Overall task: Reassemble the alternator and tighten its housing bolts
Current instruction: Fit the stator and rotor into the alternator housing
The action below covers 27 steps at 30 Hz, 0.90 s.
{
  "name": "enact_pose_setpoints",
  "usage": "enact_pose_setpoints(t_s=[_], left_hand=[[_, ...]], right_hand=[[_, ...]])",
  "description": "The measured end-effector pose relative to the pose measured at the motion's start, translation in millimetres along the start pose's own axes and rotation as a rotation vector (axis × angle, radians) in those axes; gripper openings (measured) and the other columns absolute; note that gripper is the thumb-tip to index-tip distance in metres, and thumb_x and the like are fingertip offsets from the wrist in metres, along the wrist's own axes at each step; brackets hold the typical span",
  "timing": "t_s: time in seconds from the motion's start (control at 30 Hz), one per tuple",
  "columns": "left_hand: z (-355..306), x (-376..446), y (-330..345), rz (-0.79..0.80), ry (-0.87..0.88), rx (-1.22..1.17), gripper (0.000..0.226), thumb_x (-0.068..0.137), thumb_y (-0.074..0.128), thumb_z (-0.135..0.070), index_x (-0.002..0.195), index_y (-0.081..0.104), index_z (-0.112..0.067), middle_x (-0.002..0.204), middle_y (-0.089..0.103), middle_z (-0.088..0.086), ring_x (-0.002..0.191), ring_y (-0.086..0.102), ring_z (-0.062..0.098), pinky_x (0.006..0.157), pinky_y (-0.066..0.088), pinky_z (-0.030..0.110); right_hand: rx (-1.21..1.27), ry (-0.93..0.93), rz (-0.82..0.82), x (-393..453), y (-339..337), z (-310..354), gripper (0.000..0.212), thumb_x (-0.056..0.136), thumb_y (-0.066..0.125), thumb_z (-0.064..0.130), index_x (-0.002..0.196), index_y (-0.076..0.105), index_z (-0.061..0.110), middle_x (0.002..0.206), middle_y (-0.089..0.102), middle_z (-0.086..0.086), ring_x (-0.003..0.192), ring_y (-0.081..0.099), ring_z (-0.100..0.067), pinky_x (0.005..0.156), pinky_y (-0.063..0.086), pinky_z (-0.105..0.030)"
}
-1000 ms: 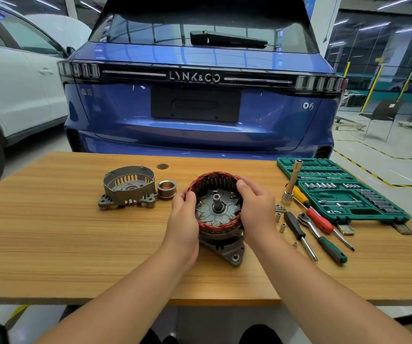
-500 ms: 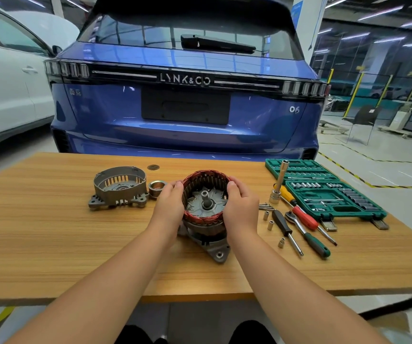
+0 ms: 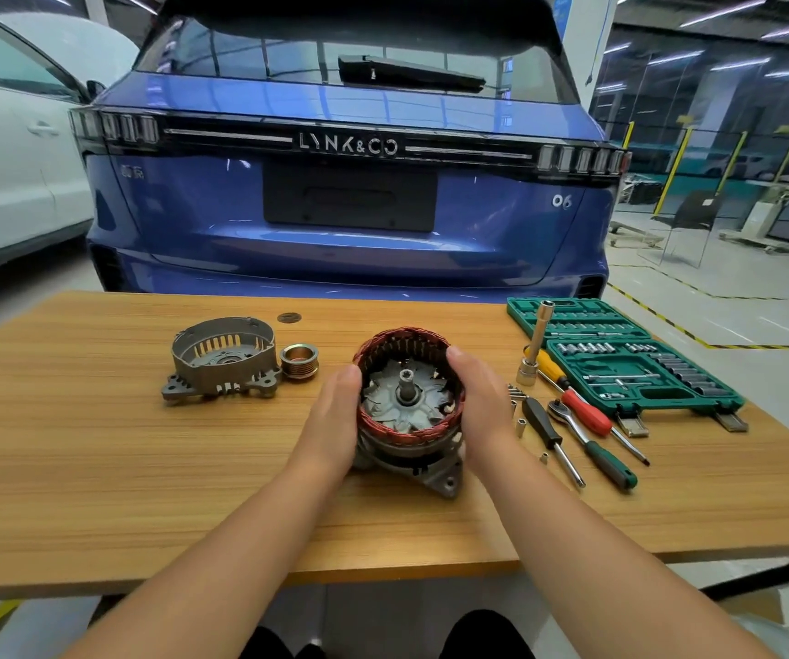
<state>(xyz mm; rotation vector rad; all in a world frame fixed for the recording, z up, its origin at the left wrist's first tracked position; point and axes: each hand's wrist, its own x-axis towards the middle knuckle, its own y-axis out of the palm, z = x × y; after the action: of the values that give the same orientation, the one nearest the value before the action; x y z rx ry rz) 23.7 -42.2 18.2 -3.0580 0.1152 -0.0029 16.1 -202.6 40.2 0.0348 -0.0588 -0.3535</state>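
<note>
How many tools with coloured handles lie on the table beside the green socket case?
3: a red-handled screwdriver nearest the case, a green-handled ratchet beside it, and a black-handled driver closest to the right hand.

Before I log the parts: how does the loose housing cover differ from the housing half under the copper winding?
The loose housing cover lies alone at the left, open side up and empty; the lower housing half carries the copper winding and rotor. No hand touches the cover; the left hand and right hand flank the assembly on the lower half. Both are grey metal with mounting ears.
</note>
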Motion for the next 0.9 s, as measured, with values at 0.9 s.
enact_pose_setpoints(t_s=[0.9], left_hand=[[-26.0, 4.0, 44.0, -0.152, 0.113, -0.424, 0.058, 0.083, 0.055, -0.061, 0.122, 0.072, -0.022, 0.124, 0.069, 0.012, 0.117, 0.066, 0.031, 0.101, 0.053, 0.056]], right_hand=[[0.348, -0.100, -0.071, -3.9, -15.0, 16.9, 0.015, 0.081, 0.059, 0.054, 0.072, 0.070, 0.058, 0.081, 0.075, 0.014, 0.098, 0.070, -0.020, 0.096, 0.053, -0.054]])
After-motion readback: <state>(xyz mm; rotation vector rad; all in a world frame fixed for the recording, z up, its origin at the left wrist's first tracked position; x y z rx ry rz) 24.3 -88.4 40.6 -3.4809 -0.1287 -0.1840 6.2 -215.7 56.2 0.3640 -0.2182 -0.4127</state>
